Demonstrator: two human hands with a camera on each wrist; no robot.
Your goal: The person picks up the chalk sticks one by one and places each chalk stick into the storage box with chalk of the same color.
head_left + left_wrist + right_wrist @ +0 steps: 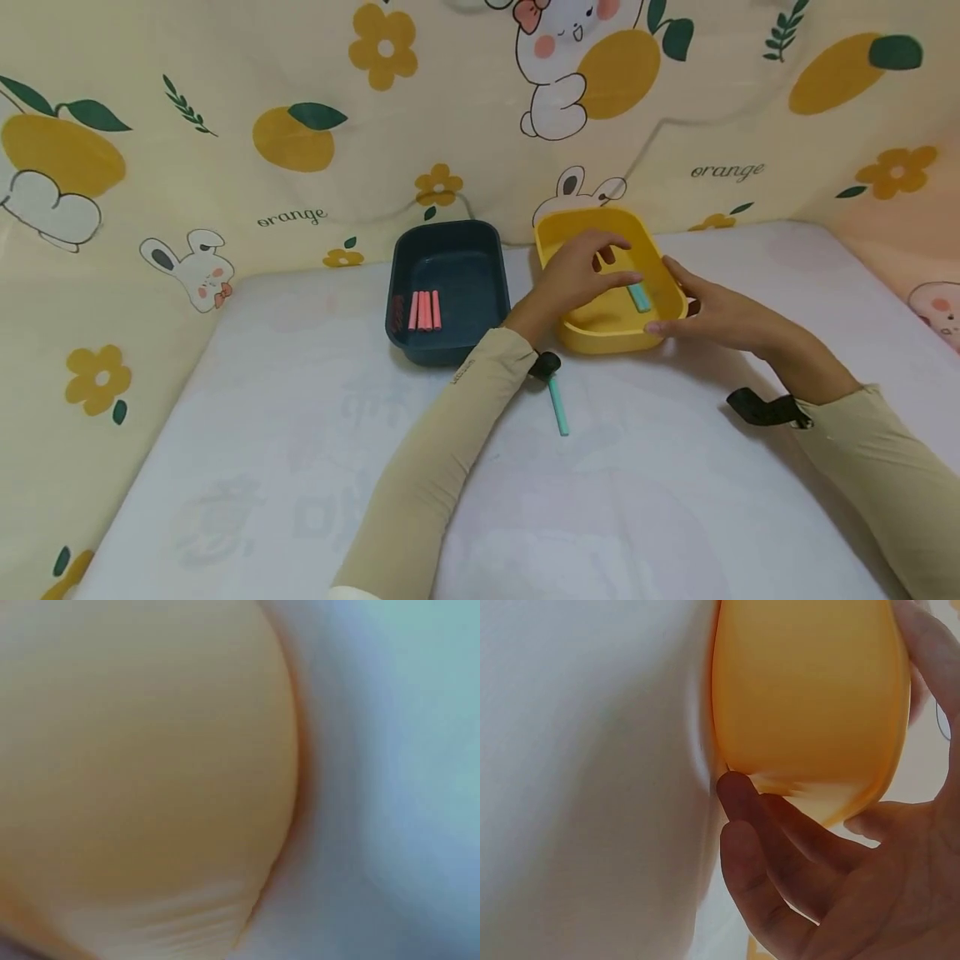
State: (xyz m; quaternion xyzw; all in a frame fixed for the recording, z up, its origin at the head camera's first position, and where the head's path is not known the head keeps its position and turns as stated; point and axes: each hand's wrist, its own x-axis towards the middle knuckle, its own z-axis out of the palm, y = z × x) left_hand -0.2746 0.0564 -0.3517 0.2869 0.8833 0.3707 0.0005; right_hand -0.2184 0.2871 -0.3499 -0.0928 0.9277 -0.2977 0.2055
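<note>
Left hand [581,271] reaches relaxed into the yellow tray [600,333]; right hand [712,312] grasps its right edge. Blue tray [420,346] stands just left, open table [637,500] near.

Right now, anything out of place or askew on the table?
One teal stick lies loose on the white table, outside both trays, while another teal stick is in the yellow tray and the pink sticks sit in the dark blue tray. No spill or damage visible.
</note>
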